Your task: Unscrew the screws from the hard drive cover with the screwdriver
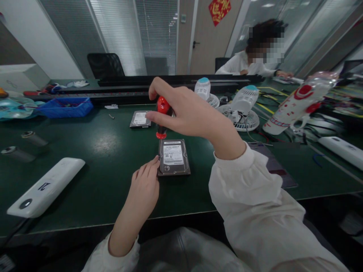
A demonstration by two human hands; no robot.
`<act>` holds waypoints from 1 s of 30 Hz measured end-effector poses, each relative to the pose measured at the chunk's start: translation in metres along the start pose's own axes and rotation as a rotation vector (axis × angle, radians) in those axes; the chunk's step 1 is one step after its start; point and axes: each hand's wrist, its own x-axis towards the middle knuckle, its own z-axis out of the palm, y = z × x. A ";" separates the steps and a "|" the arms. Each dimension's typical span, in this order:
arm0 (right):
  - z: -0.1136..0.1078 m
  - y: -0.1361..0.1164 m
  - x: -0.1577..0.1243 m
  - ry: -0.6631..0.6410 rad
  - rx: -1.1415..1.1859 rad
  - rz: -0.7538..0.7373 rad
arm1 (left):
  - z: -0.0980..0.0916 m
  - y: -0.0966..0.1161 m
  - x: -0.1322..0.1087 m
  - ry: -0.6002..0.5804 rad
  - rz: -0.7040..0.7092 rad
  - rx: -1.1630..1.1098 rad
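A hard drive (174, 155) with a white label lies flat on the green table in front of me. My left hand (146, 181) rests on the table at its left edge, fingers stretched forward and touching its side; the thumb is largely hidden. My right hand (181, 111) is closed around the red and black handle of a screwdriver (161, 135), held upright above the drive's far left corner. The screwdriver's shaft and tip cannot be made out. Just beyond, a second hard drive (140, 119) lies flat on the table.
A white power bank (47, 189) and two metal cylinders (18, 154) lie left, before a blue tray (66, 107). Small white fans (244, 107), a tall patterned bottle (297, 104) and a dark flat panel (272, 166) are right. Another person (241, 62) sits across the table.
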 end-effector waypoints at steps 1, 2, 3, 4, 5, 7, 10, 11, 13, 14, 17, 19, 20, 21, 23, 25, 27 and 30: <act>0.000 0.001 0.000 0.005 0.020 -0.016 | 0.000 0.000 0.000 0.003 0.000 0.000; 0.001 0.001 0.000 0.007 0.050 -0.038 | 0.000 0.000 0.000 0.006 -0.001 0.000; 0.001 0.002 0.000 0.009 0.079 -0.059 | 0.000 0.000 0.000 0.008 -0.002 0.000; 0.002 0.002 0.000 0.012 0.102 -0.075 | 0.000 0.000 0.000 0.006 -0.001 0.000; 0.003 0.002 0.001 0.017 0.111 -0.083 | 0.000 0.000 0.000 0.002 0.000 0.000; 0.003 0.001 0.002 0.031 0.083 -0.062 | 0.000 0.000 0.000 -0.006 0.002 0.001; 0.003 0.001 0.002 0.036 0.010 -0.003 | 0.000 0.000 0.000 -0.003 0.001 0.002; 0.003 0.002 0.002 0.035 0.007 0.000 | 0.000 0.000 0.000 0.000 0.001 0.002; 0.003 0.004 0.001 0.035 0.044 -0.029 | 0.000 0.001 0.000 0.000 0.003 0.003; 0.003 0.005 0.001 0.036 0.072 -0.053 | 0.000 0.001 0.000 0.000 0.003 0.004; 0.003 0.006 0.001 0.035 0.122 -0.093 | -0.001 0.001 0.001 -0.010 -0.003 0.006; 0.003 0.005 0.001 0.036 0.089 -0.061 | -0.001 0.001 0.001 -0.016 -0.008 0.005; 0.002 0.004 0.001 0.036 0.056 -0.032 | -0.001 0.000 0.001 -0.018 -0.010 0.005; 0.002 0.004 0.001 0.036 0.022 -0.005 | -0.001 0.000 0.001 -0.018 -0.011 0.006; 0.002 0.004 0.001 0.035 -0.019 0.020 | -0.001 0.000 0.001 -0.015 -0.011 0.006; 0.003 0.005 0.000 0.030 -0.002 -0.013 | -0.001 0.000 0.001 -0.014 -0.007 0.004; 0.004 0.007 0.001 0.029 0.048 -0.065 | -0.001 0.000 0.001 -0.016 -0.001 0.003; 0.004 0.006 0.002 0.026 0.108 -0.099 | -0.001 0.000 0.000 -0.014 -0.002 0.002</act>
